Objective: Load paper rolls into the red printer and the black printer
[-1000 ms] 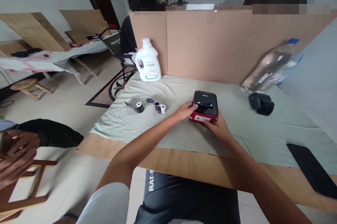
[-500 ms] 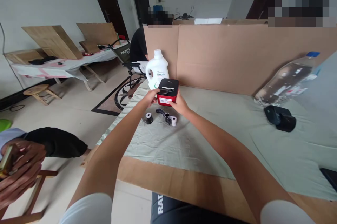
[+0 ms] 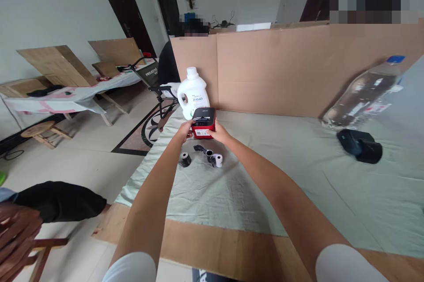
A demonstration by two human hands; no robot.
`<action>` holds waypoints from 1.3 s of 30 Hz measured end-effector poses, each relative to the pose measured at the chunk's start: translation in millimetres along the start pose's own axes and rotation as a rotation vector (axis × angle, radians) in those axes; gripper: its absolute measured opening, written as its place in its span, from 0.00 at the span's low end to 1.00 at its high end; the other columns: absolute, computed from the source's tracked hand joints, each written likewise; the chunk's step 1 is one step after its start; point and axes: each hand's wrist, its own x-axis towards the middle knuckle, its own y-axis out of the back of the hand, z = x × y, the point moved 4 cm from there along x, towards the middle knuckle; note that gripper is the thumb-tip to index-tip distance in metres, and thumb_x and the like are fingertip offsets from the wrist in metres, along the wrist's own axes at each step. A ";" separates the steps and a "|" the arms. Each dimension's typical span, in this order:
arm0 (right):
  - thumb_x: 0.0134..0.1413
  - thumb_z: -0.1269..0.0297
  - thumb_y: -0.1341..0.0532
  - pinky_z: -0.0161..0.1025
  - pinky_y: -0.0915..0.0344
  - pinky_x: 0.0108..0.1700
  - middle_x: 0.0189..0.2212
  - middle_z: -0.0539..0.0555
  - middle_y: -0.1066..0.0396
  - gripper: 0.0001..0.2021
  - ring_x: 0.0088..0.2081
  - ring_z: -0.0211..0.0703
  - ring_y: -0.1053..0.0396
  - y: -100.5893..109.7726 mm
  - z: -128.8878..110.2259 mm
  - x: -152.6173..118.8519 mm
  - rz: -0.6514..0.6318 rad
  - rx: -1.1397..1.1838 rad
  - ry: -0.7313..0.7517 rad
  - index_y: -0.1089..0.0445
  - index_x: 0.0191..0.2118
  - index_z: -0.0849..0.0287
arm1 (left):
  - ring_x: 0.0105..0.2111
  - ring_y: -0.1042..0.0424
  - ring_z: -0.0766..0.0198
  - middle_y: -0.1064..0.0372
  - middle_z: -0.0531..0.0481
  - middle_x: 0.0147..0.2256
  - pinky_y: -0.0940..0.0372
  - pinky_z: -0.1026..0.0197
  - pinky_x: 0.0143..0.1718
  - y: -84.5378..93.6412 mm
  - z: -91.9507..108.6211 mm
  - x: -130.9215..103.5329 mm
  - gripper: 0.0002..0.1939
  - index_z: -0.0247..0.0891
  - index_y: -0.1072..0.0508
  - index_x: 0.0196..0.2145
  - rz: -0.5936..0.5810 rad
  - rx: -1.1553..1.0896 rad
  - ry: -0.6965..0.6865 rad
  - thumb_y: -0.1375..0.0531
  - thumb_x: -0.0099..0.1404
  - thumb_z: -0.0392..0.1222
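A small red and black thermal label printer [image 3: 203, 124] with a white label on its front is at the far left part of the cloth-covered table. My left hand [image 3: 185, 131] closes on its left side, and my right hand [image 3: 220, 133] grips its right side, thumb on the front. Whether its base rests on the cloth, I cannot tell. Just behind it stands a white jug [image 3: 193, 92] with a handle. Nearer me lie a dark-wrapped paper roll [image 3: 185, 159], a white paper roll [image 3: 218, 160] and crumpled black wrapping [image 3: 199, 148].
A cardboard panel [image 3: 268, 70] walls off the table's back. At right are a leaning plastic bottle [image 3: 364, 92] with a blue cap and a black device [image 3: 359, 146]. Another person's hand [image 3: 20, 233] is at lower left. A person in black sits behind the panel.
The view has shifted, so most things sit lower and farther left. Both hands keep their hold on the printer, which stays in front of the jug.
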 end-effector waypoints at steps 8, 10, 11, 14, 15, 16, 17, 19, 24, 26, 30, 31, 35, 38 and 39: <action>0.55 0.55 0.33 0.59 0.27 0.61 0.67 0.62 0.30 0.33 0.56 0.58 0.23 80.5 20.7 -50.4 0.150 0.001 -0.168 0.30 0.67 0.54 | 0.39 0.27 0.62 0.22 0.45 0.47 0.32 0.63 0.38 15.8 13.1 -52.1 0.13 0.40 0.24 0.50 0.303 0.053 -0.404 0.40 0.71 0.45; 0.55 0.51 0.34 0.60 0.25 0.58 0.63 0.62 0.26 0.29 0.54 0.59 0.23 155.7 35.0 -98.5 0.260 -0.119 -0.125 0.26 0.61 0.53 | 0.40 0.26 0.60 0.21 0.45 0.46 0.30 0.60 0.42 18.0 2.5 -100.2 0.13 0.39 0.23 0.49 0.361 0.155 -0.698 0.42 0.74 0.47; 0.55 0.49 0.35 0.61 0.24 0.57 0.60 0.63 0.24 0.27 0.53 0.60 0.22 199.4 42.5 -128.5 0.344 -0.211 -0.119 0.25 0.59 0.52 | 0.37 0.26 0.60 0.21 0.47 0.42 0.30 0.59 0.41 13.8 -9.9 -125.9 0.13 0.40 0.23 0.47 0.297 0.275 -0.777 0.42 0.75 0.49; 0.54 0.40 0.37 0.73 0.29 0.59 0.53 0.68 0.24 0.26 0.54 0.69 0.25 327.4 54.7 -226.5 0.685 -0.492 -0.179 0.25 0.52 0.52 | 0.46 0.23 0.54 0.20 0.45 0.45 0.29 0.52 0.51 -16.1 -61.7 -204.3 0.13 0.41 0.20 0.46 -0.067 0.760 -0.995 0.44 0.77 0.45; 0.55 0.39 0.38 0.78 0.36 0.64 0.57 0.70 0.27 0.28 0.60 0.74 0.29 360.7 54.6 -253.7 0.757 -0.529 -0.202 0.26 0.54 0.52 | 0.50 0.23 0.51 0.19 0.44 0.49 0.29 0.50 0.54 -28.2 -79.1 -227.1 0.13 0.41 0.20 0.49 -0.153 0.883 -1.048 0.44 0.77 0.44; 0.55 0.37 0.37 0.81 0.43 0.68 0.60 0.69 0.30 0.29 0.65 0.76 0.35 388.5 52.0 -275.7 0.836 -0.577 -0.214 0.29 0.56 0.49 | 0.56 0.25 0.49 0.21 0.43 0.54 0.31 0.47 0.58 -42.0 -94.3 -246.7 0.14 0.42 0.20 0.53 -0.235 0.979 -1.089 0.43 0.77 0.44; 0.53 0.35 0.36 0.83 0.47 0.70 0.63 0.66 0.32 0.30 0.68 0.78 0.39 411.0 48.7 -292.2 0.924 -0.617 -0.234 0.31 0.57 0.45 | 0.62 0.28 0.47 0.23 0.43 0.60 0.33 0.44 0.62 -57.1 -106.5 -263.0 0.17 0.42 0.21 0.57 -0.305 1.049 -1.119 0.43 0.77 0.44; 0.50 0.33 0.33 0.88 0.56 0.72 0.68 0.62 0.38 0.35 0.75 0.81 0.52 440.9 44.6 -306.3 1.017 -0.635 -0.276 0.36 0.61 0.40 | 0.70 0.36 0.46 0.31 0.44 0.69 0.41 0.40 0.71 -90.0 -122.2 -285.8 0.22 0.44 0.26 0.65 -0.422 1.129 -1.147 0.44 0.79 0.47; 0.37 0.37 0.26 0.95 0.65 0.70 0.71 0.65 0.43 0.48 0.78 0.87 0.73 480.9 51.2 -288.0 0.994 -0.586 -0.275 0.41 0.64 0.43 | 0.77 0.49 0.50 0.45 0.50 0.77 0.56 0.37 0.78 -149.3 -137.6 -313.6 0.27 0.50 0.39 0.75 -0.616 1.206 -1.178 0.52 0.83 0.50; 0.32 0.42 0.23 0.96 0.66 0.68 0.67 0.68 0.39 0.46 0.76 0.93 0.65 495.5 57.3 -284.9 1.030 -0.620 -0.411 0.36 0.60 0.45 | 0.78 0.51 0.50 0.47 0.52 0.77 0.57 0.38 0.78 -152.8 -142.2 -320.2 0.28 0.51 0.41 0.76 -0.629 1.230 -1.189 0.54 0.83 0.49; 0.33 0.46 0.23 0.95 0.58 0.65 0.60 0.71 0.35 0.41 0.68 0.93 0.48 494.1 55.8 -286.9 1.078 -0.660 -0.616 0.31 0.57 0.47 | 0.79 0.53 0.51 0.49 0.53 0.78 0.59 0.39 0.79 -143.3 -147.5 -327.9 0.28 0.50 0.43 0.77 -0.626 1.256 -1.189 0.55 0.84 0.49; 0.35 0.45 0.23 0.92 0.53 0.65 0.60 0.72 0.36 0.41 0.67 0.90 0.46 483.3 50.5 -286.5 1.058 -0.677 -0.614 0.31 0.58 0.49 | 0.79 0.53 0.51 0.49 0.53 0.78 0.59 0.39 0.79 -141.4 -147.7 -328.6 0.28 0.50 0.43 0.77 -0.629 1.258 -1.184 0.56 0.84 0.49; 0.41 0.48 0.24 0.77 0.40 0.63 0.62 0.73 0.40 0.50 0.64 0.81 0.40 402.1 15.7 -280.2 0.866 -0.847 -0.578 0.39 0.70 0.59 | 0.79 0.55 0.50 0.51 0.53 0.78 0.58 0.38 0.79 -140.6 -147.0 -327.8 0.28 0.50 0.43 0.77 -0.645 1.272 -1.146 0.56 0.84 0.49; 0.43 0.52 0.25 0.67 0.38 0.64 0.59 0.70 0.40 0.52 0.61 0.73 0.37 324.3 -14.9 -275.2 0.747 -0.864 -0.504 0.43 0.73 0.60 | 0.80 0.56 0.51 0.51 0.53 0.78 0.58 0.38 0.79 -142.0 -146.8 -327.4 0.29 0.50 0.44 0.78 -0.653 1.278 -1.135 0.56 0.84 0.48; 0.43 0.52 0.25 0.65 0.37 0.63 0.58 0.69 0.39 0.53 0.60 0.72 0.36 300.1 -23.3 -274.2 0.713 -0.842 -0.492 0.44 0.73 0.60 | 0.80 0.56 0.51 0.52 0.53 0.78 0.58 0.38 0.79 -142.2 -146.8 -327.4 0.29 0.50 0.44 0.78 -0.652 1.281 -1.133 0.56 0.84 0.48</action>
